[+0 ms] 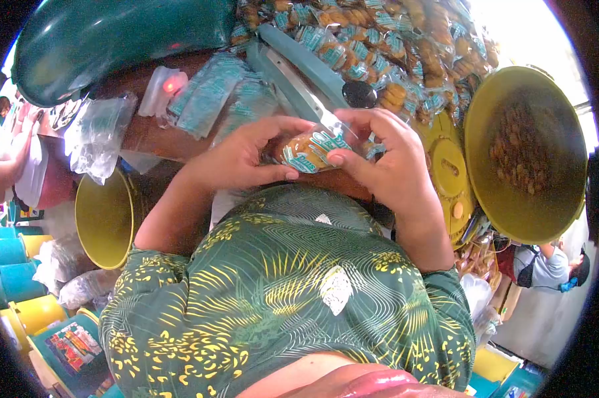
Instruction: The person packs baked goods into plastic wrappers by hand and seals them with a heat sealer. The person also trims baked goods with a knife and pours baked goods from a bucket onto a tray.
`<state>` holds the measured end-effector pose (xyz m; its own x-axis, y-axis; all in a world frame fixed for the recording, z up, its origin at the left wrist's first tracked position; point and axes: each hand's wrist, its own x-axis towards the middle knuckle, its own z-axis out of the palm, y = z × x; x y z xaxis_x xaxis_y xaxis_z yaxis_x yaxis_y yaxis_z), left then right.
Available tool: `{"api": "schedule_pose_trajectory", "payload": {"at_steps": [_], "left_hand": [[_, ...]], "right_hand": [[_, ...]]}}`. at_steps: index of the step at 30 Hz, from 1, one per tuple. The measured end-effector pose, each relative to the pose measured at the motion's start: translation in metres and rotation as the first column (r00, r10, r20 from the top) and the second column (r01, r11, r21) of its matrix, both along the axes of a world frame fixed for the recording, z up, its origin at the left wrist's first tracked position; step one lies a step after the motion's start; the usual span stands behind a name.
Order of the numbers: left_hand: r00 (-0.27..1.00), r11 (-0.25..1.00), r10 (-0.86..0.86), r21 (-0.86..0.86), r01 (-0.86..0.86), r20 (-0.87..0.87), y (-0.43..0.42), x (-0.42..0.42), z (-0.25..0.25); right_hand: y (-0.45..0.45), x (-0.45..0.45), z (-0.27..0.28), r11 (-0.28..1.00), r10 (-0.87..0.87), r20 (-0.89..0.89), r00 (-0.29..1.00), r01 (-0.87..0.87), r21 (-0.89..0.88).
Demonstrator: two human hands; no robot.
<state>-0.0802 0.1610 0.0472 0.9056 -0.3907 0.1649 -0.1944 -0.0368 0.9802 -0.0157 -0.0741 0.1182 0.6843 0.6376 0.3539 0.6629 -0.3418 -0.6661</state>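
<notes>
Between my two hands is a clear plastic packet (306, 151) with teal print and golden-brown baked pieces inside. My left hand (249, 154) curls its fingers and thumb around the packet's left end. My right hand (389, 149) grips the other end, its thumb across the front. Just beyond the hands lies a light blue bag sealer (306, 73) with a long arm and a black round knob (359, 94). Flat printed bags (210, 93) are stacked left of the sealer on the brown table (130, 136).
Filled packets (372, 40) pile up behind the sealer. A large yellow tub (475, 159) with brown pieces stands right, beside a yellow lid (448, 166). A dark green container (120, 43) is at back left, a yellow bucket (107, 219) below. Other people sit at both sides.
</notes>
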Motion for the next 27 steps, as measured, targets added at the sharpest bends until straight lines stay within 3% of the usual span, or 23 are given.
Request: {"api": "schedule_pose_trajectory", "payload": {"at_steps": [3, 4, 5, 7, 8, 9, 11, 12, 14, 17, 18, 20, 22, 24, 26, 27], "left_hand": [[0.999, 0.999, -0.038, 0.034, 0.038, 0.011, -0.002, 0.001, 0.002], [0.997, 0.998, -0.063, 0.024, 0.063, 0.039, 0.000, 0.003, -0.004], [0.994, 0.996, -0.087, 0.015, 0.086, 0.068, 0.003, 0.006, -0.010], [0.998, 0.998, 0.061, -0.024, -0.061, -0.005, 0.007, 0.012, -0.016], [0.990, 0.990, 0.135, -0.040, -0.137, -0.046, 0.011, 0.015, -0.021], [0.965, 0.961, 0.262, 0.082, -0.263, 0.020, 0.018, 0.020, -0.028], [0.863, 0.812, 0.465, 0.292, -0.505, 0.197, 0.039, 0.033, -0.046], [0.814, 0.718, 0.518, 0.384, -0.580, 0.261, 0.049, 0.039, -0.056], [0.709, 0.486, 0.577, 0.527, -0.697, 0.406, 0.066, 0.049, -0.073], [0.598, 0.160, 0.537, 0.624, -0.764, 0.594, 0.075, 0.060, -0.081], [0.592, 0.099, 0.462, 0.625, -0.774, 0.660, 0.079, 0.062, -0.086], [0.577, 0.019, 0.283, 0.597, -0.802, 0.766, 0.078, 0.070, -0.098], [0.618, 0.090, 0.311, 0.625, -0.775, 0.722, 0.063, 0.068, -0.085], [0.666, 0.049, 0.082, 0.664, -0.746, 0.742, 0.122, 0.101, -0.160], [0.655, 0.163, 0.092, 0.637, -0.753, 0.750, 0.110, 0.090, -0.133], [0.657, 0.293, 0.160, 0.601, -0.744, 0.736, 0.107, 0.087, -0.128]], "right_hand": [[-0.008, -0.001, -0.001, 0.989, 0.037, 0.004, 0.999, -0.036, -0.146], [-0.007, -0.003, 0.006, 0.987, 0.090, 0.086, 0.992, -0.077, -0.144], [-0.009, -0.003, 0.016, 0.969, 0.144, 0.020, 0.989, -0.137, -0.204], [-0.017, 0.001, 0.040, 0.913, 0.242, -0.125, 0.962, -0.269, -0.307], [-0.024, 0.011, 0.047, 0.894, 0.327, -0.156, 0.932, -0.358, -0.268], [-0.029, 0.021, 0.060, 0.886, 0.326, -0.169, 0.930, -0.363, -0.288], [-0.035, 0.040, 0.068, 0.976, 0.004, 0.155, 0.988, 0.030, -0.214], [-0.035, 0.051, 0.071, 0.954, -0.285, 0.071, 0.956, 0.290, -0.078], [-0.050, 0.077, 0.072, 0.838, -0.490, 0.068, 0.869, 0.448, 0.311], [-0.082, 0.071, 0.073, 0.866, -0.386, 0.119, 0.915, 0.315, 0.388], [-0.099, 0.075, 0.058, 0.861, -0.369, 0.110, 0.923, 0.295, 0.414], [-0.133, 0.070, 0.031, 0.884, -0.390, 0.031, 0.920, 0.365, 0.292], [-0.176, 0.060, 0.006, 0.863, -0.460, -0.072, 0.885, 0.465, 0.196], [-0.221, 0.049, -0.021, 0.819, -0.524, -0.196, 0.829, 0.554, 0.154], [-0.257, 0.025, -0.043, 0.672, -0.724, -0.179, 0.666, 0.740, 0.032], [-0.273, 0.015, -0.052, 0.591, -0.798, -0.162, 0.580, 0.806, -0.025]]}}
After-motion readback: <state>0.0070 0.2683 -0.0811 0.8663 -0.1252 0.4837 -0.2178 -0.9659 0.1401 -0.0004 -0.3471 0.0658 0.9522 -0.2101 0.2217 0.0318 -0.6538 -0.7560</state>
